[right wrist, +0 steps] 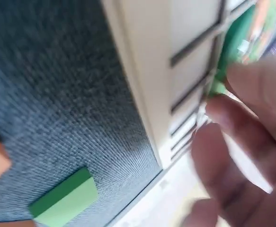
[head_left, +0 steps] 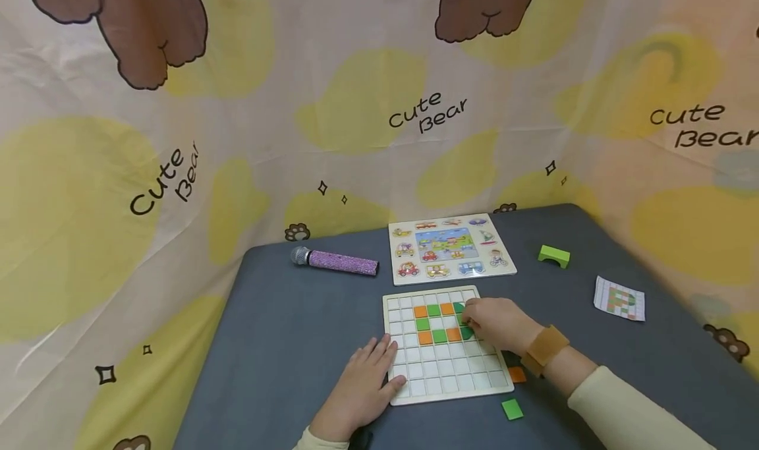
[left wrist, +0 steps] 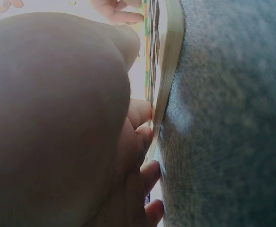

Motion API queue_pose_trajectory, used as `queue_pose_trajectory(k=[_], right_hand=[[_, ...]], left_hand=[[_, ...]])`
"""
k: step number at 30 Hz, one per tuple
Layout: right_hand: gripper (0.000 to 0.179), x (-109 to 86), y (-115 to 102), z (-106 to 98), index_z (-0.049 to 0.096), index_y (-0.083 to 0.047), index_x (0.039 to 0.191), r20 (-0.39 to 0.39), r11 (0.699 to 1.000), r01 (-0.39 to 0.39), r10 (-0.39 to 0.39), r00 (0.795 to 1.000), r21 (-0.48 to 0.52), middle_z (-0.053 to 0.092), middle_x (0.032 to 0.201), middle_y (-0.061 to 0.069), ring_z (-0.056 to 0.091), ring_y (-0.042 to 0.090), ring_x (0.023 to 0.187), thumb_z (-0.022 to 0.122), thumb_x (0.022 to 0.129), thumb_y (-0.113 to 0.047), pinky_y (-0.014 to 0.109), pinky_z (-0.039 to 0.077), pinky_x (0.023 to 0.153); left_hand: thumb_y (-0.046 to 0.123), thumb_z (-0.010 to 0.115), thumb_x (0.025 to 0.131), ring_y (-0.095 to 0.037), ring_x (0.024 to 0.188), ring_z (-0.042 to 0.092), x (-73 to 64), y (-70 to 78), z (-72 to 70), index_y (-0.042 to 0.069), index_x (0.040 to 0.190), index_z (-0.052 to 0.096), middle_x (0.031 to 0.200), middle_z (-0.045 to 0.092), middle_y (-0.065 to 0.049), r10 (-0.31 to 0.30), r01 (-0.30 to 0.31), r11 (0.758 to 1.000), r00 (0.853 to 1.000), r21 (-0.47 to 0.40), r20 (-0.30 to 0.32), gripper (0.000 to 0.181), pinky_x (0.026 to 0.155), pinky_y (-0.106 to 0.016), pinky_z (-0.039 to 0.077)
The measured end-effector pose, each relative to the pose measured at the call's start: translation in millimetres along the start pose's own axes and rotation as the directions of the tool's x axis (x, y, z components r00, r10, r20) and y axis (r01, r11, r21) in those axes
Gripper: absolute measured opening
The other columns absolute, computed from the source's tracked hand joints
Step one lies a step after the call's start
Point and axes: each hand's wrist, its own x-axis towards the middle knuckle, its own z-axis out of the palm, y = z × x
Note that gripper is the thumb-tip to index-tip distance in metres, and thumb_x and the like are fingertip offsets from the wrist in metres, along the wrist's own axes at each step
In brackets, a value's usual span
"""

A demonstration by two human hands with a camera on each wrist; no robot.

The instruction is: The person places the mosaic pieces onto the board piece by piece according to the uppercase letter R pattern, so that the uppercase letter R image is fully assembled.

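Observation:
A white grid board (head_left: 439, 369) lies on the table, bearing several orange tiles (head_left: 420, 311) and green tiles (head_left: 433, 310). Darker green pieces with a curved edge (head_left: 467, 333) sit at the right end of the pattern. My right hand (head_left: 501, 321) is over that end; its thumb and fingertips pinch a small green tile (right wrist: 218, 87) at the board's surface, mostly hidden by the fingers. My left hand (head_left: 363, 387) rests along the board's left edge with fingers spread, the fingertips touching the rim (left wrist: 168, 71).
Behind the board lies a picture puzzle (head_left: 445, 246), with a glittery purple microphone (head_left: 338, 261) to its left. Rightward are a green arch block (head_left: 554, 256) and a pattern card (head_left: 619, 300). A loose green block (head_left: 512, 409) and an orange one (head_left: 517, 375) lie near the board's right corner.

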Motion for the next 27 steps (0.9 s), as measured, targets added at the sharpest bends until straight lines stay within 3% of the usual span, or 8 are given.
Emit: queue_pose_trajectory(k=[5, 9, 14, 17, 20, 23, 27], right_hand=[[0.022, -20.8, 0.5, -11.5, 0.080, -0.012, 0.123, -0.038, 0.982, -0.137, 0.143, 0.989, 0.133, 0.073, 0.122, 0.003, 0.069, 0.019, 0.102, 0.073, 0.102, -0.015, 0.044, 0.061, 0.083], [0.028, -46.7, 5.9, -24.3, 0.077, -0.010, 0.129, -0.084, 0.947, -0.226, 0.250, 0.965, 0.228, 0.071, 0.127, 0.008, 0.068, 0.022, 0.097, 0.073, 0.102, -0.015, 0.045, 0.060, 0.076], [0.023, -82.7, 15.2, -30.9, 0.079, -0.010, 0.123, -0.067, 0.886, -0.344, 0.381, 0.922, 0.311, 0.074, 0.115, 0.005, 0.064, 0.017, 0.083, 0.073, 0.103, -0.019, 0.040, 0.055, 0.064], [0.020, -102.8, 22.9, -28.4, 0.081, -0.012, 0.118, -0.049, 0.846, -0.426, 0.464, 0.884, 0.321, 0.074, 0.104, 0.000, 0.063, 0.016, 0.082, 0.073, 0.103, -0.023, 0.040, 0.054, 0.064], [0.022, -116.5, 29.1, -21.8, 0.080, -0.013, 0.118, -0.020, 0.814, -0.488, 0.520, 0.854, 0.315, 0.075, 0.106, 0.004, 0.067, 0.021, 0.086, 0.075, 0.101, -0.026, 0.046, 0.057, 0.066], [0.027, -122.0, 29.6, -10.0, 0.080, -0.014, 0.120, 0.004, 0.820, -0.505, 0.524, 0.852, 0.268, 0.075, 0.116, 0.012, 0.071, 0.034, 0.102, 0.081, 0.097, -0.028, 0.058, 0.058, 0.076], [0.029, -126.2, 25.5, 6.0, 0.082, -0.015, 0.119, -0.004, 0.852, -0.486, 0.496, 0.868, 0.195, 0.073, 0.123, 0.016, 0.068, 0.045, 0.115, 0.087, 0.091, -0.024, 0.067, 0.056, 0.084]], left_hand=[[0.053, 0.051, 0.111, -0.041, 0.157, 0.030, -3.7, -3.9, -1.1, 0.008, 0.165, 0.043, 0.171, 0.035, -0.011, 0.003, -0.004, 1.000, 1.000, -0.019, -0.017, 0.070, 0.122, -0.066, 0.028], [0.054, 0.049, 0.111, -0.041, 0.157, 0.030, -4.0, -3.4, -1.1, 0.009, 0.165, 0.042, 0.172, 0.035, -0.010, 0.011, -0.011, 1.000, 1.000, -0.021, -0.028, 0.070, 0.122, -0.066, 0.027], [0.053, 0.047, 0.112, -0.040, 0.156, 0.032, -2.0, -2.0, 1.3, 0.008, 0.164, 0.044, 0.170, 0.037, -0.010, 0.039, -0.038, 0.999, 0.997, 0.025, -0.063, 0.069, 0.121, -0.065, 0.030], [0.051, 0.049, 0.112, -0.038, 0.156, 0.033, -1.1, 0.0, -0.1, 0.008, 0.164, 0.045, 0.170, 0.037, -0.010, 0.040, -0.038, 0.998, 0.998, 0.041, -0.052, 0.067, 0.122, -0.063, 0.031], [0.050, 0.052, 0.111, -0.038, 0.156, 0.032, -1.4, 2.3, -2.7, 0.008, 0.163, 0.045, 0.170, 0.037, -0.010, 0.031, -0.030, 0.999, 0.999, 0.036, -0.033, 0.067, 0.122, -0.062, 0.030], [0.051, 0.053, 0.110, -0.037, 0.156, 0.032, -2.3, 1.7, -2.8, 0.009, 0.164, 0.045, 0.171, 0.037, -0.009, 0.020, -0.019, 0.999, 0.999, 0.030, -0.030, 0.068, 0.122, -0.062, 0.030], [0.050, 0.053, 0.110, -0.038, 0.156, 0.032, -1.2, -0.6, -0.5, 0.009, 0.163, 0.045, 0.170, 0.037, -0.010, 0.016, -0.016, 1.000, 1.000, 0.018, -0.027, 0.068, 0.122, -0.063, 0.030]])
